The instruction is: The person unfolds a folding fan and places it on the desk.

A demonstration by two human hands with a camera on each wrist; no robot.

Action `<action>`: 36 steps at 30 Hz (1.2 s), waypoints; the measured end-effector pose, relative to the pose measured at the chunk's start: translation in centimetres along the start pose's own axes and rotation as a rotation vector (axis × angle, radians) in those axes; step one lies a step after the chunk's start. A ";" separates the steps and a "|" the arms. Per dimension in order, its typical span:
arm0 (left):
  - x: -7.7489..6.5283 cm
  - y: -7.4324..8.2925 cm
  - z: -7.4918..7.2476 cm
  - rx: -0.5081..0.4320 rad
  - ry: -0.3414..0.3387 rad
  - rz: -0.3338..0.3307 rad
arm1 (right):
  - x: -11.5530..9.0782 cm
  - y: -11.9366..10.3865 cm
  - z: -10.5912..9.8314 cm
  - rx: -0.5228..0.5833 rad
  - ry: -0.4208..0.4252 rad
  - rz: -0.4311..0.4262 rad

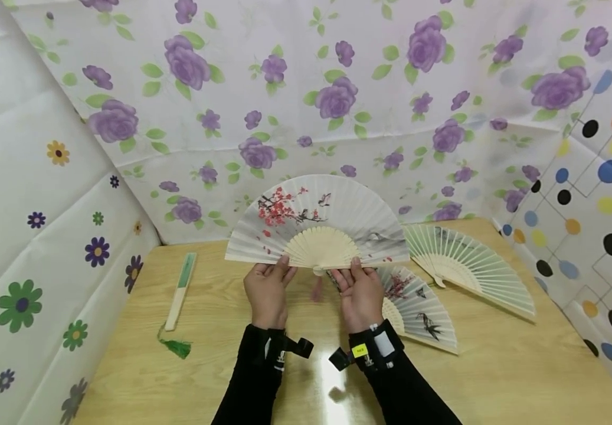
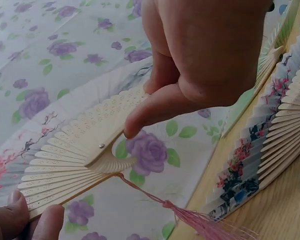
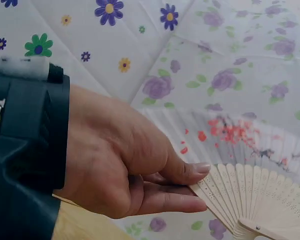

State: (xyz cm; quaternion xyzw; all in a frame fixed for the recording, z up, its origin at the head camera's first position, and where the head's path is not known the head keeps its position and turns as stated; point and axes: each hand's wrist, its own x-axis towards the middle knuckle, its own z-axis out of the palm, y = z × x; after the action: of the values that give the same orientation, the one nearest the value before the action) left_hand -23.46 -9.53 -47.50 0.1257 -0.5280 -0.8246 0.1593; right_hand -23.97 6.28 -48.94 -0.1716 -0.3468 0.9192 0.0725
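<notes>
Spread wide and raised above the table, a white folding fan (image 1: 348, 203) bears red blossoms and small birds. My left hand (image 1: 267, 295) pinches its left end rib between thumb and fingers. The right hand (image 1: 363, 298) pinches the rib on the opposite side. From the pivot hangs a pink tassel (image 2: 210, 225). In the left wrist view, the right hand (image 2: 210, 55) appears large at the top, while left fingertips (image 2: 47, 225) show at the lower left. The right wrist view shows the left hand (image 3: 115, 155) gripping the pale ribs (image 3: 240, 195).
A second blossom-patterned fan (image 1: 428, 316) lies opened on the wooden table (image 1: 125, 378), partly behind the right hand. Farther right rests an open green fan (image 1: 475, 268). At left lies a closed green fan (image 1: 182, 289) with a green tassel (image 1: 178, 348). Floral cloth (image 1: 295, 59) stands behind.
</notes>
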 end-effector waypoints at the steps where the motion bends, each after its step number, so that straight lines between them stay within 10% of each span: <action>1: 0.1 0.1 -0.2 -0.001 0.006 0.005 | -0.2 0.0 0.1 0.003 -0.012 0.008; 10: 0.5 3.0 -5.1 0.101 -0.005 0.000 | -4.8 0.9 -1.2 -0.049 -0.107 0.180; 21: -1.4 3.0 -12.9 0.294 -0.082 -0.226 | -13.2 2.8 -8.6 -0.203 -0.233 0.542; 36: -3.3 1.5 -16.0 0.567 -0.069 -0.321 | -16.2 2.9 -12.9 -0.105 -0.264 0.794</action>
State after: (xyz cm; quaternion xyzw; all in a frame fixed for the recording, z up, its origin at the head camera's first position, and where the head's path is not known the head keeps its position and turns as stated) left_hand -14.22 -22.11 -52.61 0.2188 -0.7151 -0.6631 -0.0322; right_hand -4.28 7.90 -55.61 -0.1761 -0.3066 0.8709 -0.3412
